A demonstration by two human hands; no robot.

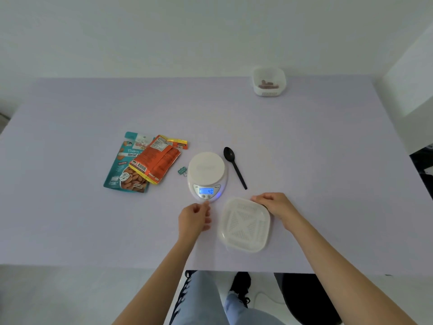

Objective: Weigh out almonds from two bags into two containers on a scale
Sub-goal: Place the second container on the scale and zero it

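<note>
Container (244,227) corner gripped by right hand (274,204) — left hand (194,218) loose, empty, at scale (206,170) front edge.

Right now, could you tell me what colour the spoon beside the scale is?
Black spoon, clearest in the head view.

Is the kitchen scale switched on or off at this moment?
On. The scale has its small display lit blue with digits showing, though nothing stands on it.
</note>
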